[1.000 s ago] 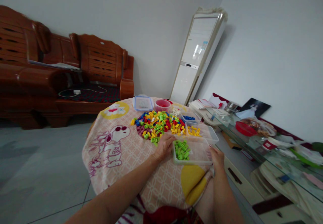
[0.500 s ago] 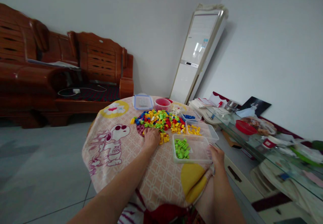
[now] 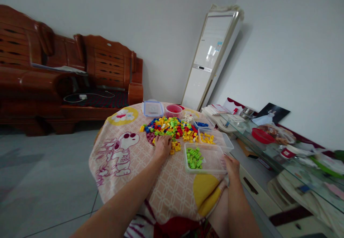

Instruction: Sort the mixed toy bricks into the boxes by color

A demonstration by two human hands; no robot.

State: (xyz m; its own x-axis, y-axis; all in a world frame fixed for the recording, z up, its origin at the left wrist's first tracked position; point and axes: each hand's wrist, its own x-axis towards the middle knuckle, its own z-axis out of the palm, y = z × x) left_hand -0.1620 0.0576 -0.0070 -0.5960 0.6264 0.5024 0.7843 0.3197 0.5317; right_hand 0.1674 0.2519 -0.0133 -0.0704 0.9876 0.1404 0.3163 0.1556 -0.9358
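A heap of small coloured bricks (image 3: 172, 127) lies on a round table covered with a cartoon-dog cloth (image 3: 126, 152). My left hand (image 3: 162, 145) rests palm down on the near left edge of the heap, fingers curled over some bricks; what they hold is hidden. A clear tub with green bricks (image 3: 204, 158) stands near the table's right edge. My right hand (image 3: 231, 166) grips that tub's near right corner. Behind it stand a tub of yellow bricks (image 3: 213, 139) and one of blue bricks (image 3: 201, 124).
A red cup (image 3: 173, 110) and a blue-rimmed lid (image 3: 152, 108) sit at the table's far side. A wooden sofa (image 3: 67, 80) stands at the left, a tall white air conditioner (image 3: 209, 59) in the corner, a cluttered glass-topped cabinet (image 3: 282, 148) along the right wall.
My left hand left the green-brick tub and went left to the near edge of the heap, then shifted slightly onto it. My right hand stayed on the tub's corner.
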